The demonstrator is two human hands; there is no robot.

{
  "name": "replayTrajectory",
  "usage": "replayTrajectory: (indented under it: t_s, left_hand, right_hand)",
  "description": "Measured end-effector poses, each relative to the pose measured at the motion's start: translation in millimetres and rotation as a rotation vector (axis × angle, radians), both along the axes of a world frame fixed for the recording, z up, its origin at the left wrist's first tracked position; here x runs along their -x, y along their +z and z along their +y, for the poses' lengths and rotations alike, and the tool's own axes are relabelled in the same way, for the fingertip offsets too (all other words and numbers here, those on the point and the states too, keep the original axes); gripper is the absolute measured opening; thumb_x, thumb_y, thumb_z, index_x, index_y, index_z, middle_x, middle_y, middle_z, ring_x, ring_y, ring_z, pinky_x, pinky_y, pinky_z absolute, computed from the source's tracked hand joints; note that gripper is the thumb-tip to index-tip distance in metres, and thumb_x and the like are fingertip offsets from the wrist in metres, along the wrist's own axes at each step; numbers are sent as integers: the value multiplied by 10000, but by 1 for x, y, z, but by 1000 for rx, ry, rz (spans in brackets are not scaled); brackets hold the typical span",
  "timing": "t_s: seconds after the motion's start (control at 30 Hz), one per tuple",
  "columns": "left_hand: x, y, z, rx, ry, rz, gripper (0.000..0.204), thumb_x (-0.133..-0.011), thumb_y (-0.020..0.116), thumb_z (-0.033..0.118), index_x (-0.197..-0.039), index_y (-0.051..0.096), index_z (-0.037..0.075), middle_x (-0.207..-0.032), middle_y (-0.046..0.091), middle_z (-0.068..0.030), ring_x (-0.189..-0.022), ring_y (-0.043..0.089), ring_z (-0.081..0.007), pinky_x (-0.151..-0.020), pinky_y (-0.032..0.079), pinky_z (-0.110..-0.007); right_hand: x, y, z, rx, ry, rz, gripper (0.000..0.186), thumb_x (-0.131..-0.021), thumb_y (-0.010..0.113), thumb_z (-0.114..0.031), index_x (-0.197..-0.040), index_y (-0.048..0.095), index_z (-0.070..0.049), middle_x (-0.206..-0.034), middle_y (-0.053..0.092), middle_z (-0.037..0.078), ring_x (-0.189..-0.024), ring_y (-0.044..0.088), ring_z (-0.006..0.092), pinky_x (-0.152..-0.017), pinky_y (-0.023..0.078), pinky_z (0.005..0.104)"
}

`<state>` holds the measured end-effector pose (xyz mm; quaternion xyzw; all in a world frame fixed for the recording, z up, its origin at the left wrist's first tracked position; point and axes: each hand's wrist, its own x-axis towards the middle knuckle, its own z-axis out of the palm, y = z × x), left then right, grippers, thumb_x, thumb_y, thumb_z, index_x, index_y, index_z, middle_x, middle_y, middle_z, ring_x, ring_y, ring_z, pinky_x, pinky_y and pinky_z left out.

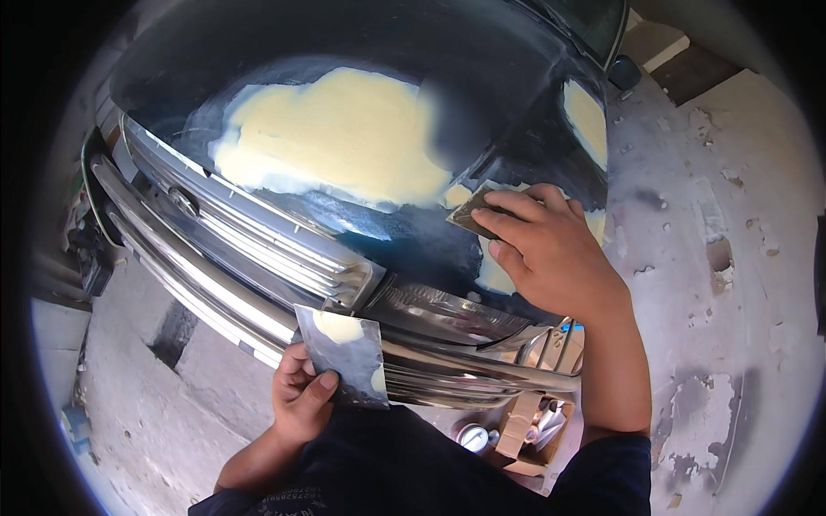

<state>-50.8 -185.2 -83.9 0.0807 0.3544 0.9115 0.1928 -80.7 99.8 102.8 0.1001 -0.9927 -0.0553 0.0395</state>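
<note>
My right hand [546, 249] presses a flat putty spreader [471, 211] against the front corner of a dark car hood [361, 232]. Cream-coloured filler [327, 138] covers a wide patch on the hood's middle, and smaller patches lie around the spreader and farther back on the fender [585, 120]. In my left hand [303, 396] is a thin grey rectangular board [348, 365], gripped at its lower left edge between thumb and fingers. A dab of the same filler [338, 327] sits near the board's top, with a smaller smear at its right edge.
Below the hood run the grille [267, 249] and a chrome bumper bar [189, 297], close in front of my body. An open cardboard box [533, 430] and a round can [472, 437] stand on the floor beneath. A worn wall with peeling paint [697, 421] rises at right.
</note>
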Motion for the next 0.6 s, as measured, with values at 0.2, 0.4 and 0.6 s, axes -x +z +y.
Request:
replayTrajectory:
  t_s: [0.2,0.4,0.6]
  left_hand:
    - [3,0,-3,-2,-58,21,403,-851,627,46,-1213,465,-27,-1096,629,-122,-1006,593,-174,-915,435,-305]
    - [6,-7,-6,-78,-97,80,391,-892,553,-19,-1260,423,-54,-1146,619,-149,-1060,582,-169,-948,400,-291]
    - [5,-4,-4,-33,-93,36,391,-866,599,23,-1223,449,-30,-1094,627,-122,-1008,589,-164,-918,425,-295]
  right_hand:
    - [5,-11,-13,8,-12,50,324,-845,592,-158,-1163,632,-119,-1262,537,16,-1078,477,301,-881,398,465]
    - [-4,-4,-6,17,-16,-14,328,-848,590,-174,-1170,629,-123,-1267,536,12,-1102,464,298,-887,395,462]
    - [8,-5,3,64,-46,49,336,-864,573,-190,-1188,618,-115,-1272,530,19,-1131,450,295,-916,379,466]
